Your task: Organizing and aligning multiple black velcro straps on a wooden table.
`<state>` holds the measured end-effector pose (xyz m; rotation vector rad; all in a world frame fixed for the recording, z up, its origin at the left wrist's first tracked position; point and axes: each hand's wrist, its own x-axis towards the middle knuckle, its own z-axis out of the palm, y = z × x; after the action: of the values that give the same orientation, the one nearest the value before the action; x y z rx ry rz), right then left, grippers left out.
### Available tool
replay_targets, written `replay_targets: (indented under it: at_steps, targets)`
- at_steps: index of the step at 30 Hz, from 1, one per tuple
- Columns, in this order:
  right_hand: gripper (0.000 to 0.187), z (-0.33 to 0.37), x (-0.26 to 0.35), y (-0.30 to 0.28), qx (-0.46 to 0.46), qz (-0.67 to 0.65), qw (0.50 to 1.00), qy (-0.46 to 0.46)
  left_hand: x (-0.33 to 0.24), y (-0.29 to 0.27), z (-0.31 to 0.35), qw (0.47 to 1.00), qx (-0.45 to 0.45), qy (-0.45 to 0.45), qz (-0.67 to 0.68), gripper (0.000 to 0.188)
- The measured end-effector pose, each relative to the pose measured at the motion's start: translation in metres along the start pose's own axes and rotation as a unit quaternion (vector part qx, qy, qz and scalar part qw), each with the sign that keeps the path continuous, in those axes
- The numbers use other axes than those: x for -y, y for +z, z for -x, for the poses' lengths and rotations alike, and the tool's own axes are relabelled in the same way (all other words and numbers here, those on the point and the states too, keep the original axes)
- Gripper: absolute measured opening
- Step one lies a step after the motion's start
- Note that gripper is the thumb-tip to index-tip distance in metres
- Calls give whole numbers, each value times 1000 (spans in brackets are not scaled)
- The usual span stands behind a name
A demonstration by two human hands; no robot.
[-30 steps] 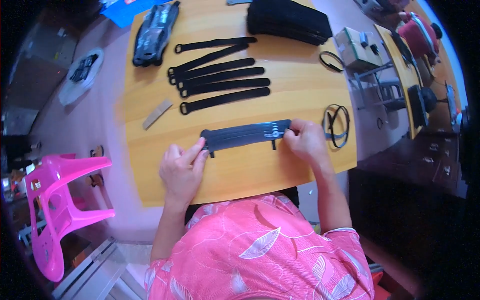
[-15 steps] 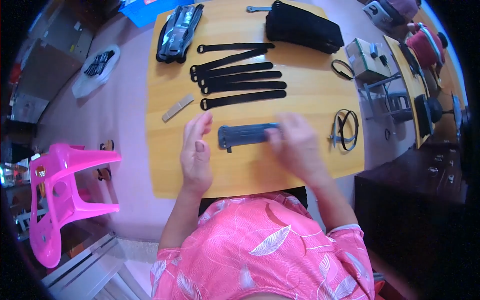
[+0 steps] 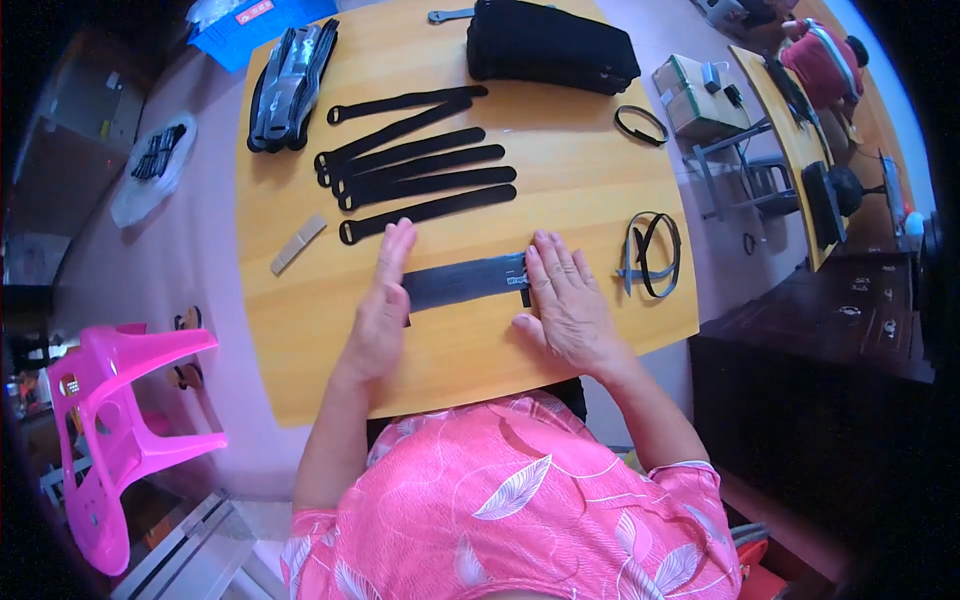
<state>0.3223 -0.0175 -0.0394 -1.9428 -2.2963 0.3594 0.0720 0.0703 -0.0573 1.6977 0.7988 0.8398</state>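
Note:
A flat, dark grey-black pack of what look like folded straps (image 3: 462, 284) lies on the table before me, with pale print at its right end. My left hand (image 3: 380, 305) stands on edge against the pack's left end, fingers stretched out. At the other end, my right hand (image 3: 572, 305) rests palm down with fingers straight and the thumb apart, its fingertips touching or covering the pack's edge. Small dark tabs stick out below both ends. Beyond the hands, several black straps with looped ends (image 3: 430, 212) lie in a loose row.
The yellow table (image 3: 460, 370) also bears a beige strip (image 3: 298, 245), a bundle of dark straps in clear wrap (image 3: 290, 88), a black stack (image 3: 552, 48) and coiled straps (image 3: 655, 255). A pink stool (image 3: 130, 420) is at left; a person (image 3: 822, 62) sits far right.
My right hand, blurred over the pack's right end before, now lies flat beside it. Pale print now shows on the pack. The whole view has shifted, moving the table leftward.

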Motion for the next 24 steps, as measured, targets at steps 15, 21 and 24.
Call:
replay_targets:
  at_steps: [15, 21, 24]
  targets:
    - [64, 0, 0, -16, -100, -93, 990, -15, -7, -45, 29, 831, -243, -12, 500, 56]
    - [32, -45, 52, -19, -138, -115, 958, -225, -19, -51, 35, 960, -265, -69, 51, 19]
    - [23, -63, 85, -15, -156, -126, 947, -253, -36, -47, 24, 959, -274, -60, 39, 7]
